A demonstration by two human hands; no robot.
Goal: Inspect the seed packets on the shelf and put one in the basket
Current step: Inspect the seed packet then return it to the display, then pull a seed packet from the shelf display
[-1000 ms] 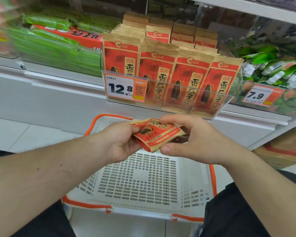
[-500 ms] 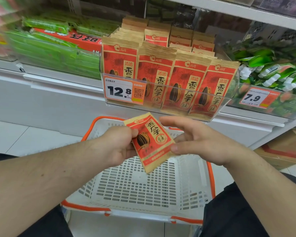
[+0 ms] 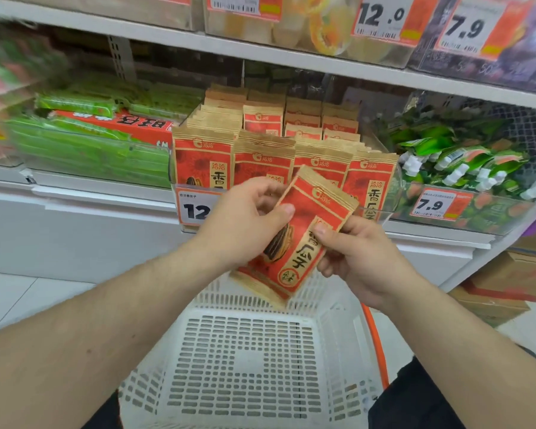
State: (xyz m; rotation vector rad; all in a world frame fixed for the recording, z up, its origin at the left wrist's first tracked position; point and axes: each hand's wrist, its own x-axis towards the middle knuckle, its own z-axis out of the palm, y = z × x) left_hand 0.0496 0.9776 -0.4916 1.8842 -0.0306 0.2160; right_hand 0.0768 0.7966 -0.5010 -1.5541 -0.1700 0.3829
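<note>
The person holds one red-and-tan seed packet [image 3: 294,239] up in front of the shelf [image 3: 260,48], printed face toward the camera and tilted so its top leans to the right. The left hand [image 3: 245,224] grips the packet's left edge, thumb laid across the front and the other fingers curled behind it; the right hand [image 3: 362,255] pinches the right edge, thumb on the printed face and fingers wrapped behind. The packet hangs directly above the far end of the white basket [image 3: 248,366], which has an orange rim and sits low between the person's legs with nothing visible in it. Behind the packet, rows of matching packets [image 3: 262,162] stand upright in a clear bin at the front edge of the shelf, above a price tag [image 3: 195,209] partly covered by the left hand. Green snack packs [image 3: 84,150] lie to the left and green pouches [image 3: 464,162] to the right. The step in hand looks like the inspection itself. To do it well, both grips should stay at the edges so the thumbs do not hide the print, and the packet should be levelled toward the eyes. When it is released, lowering it over the basket's middle would suit better than dropping it near the far wall.
</note>
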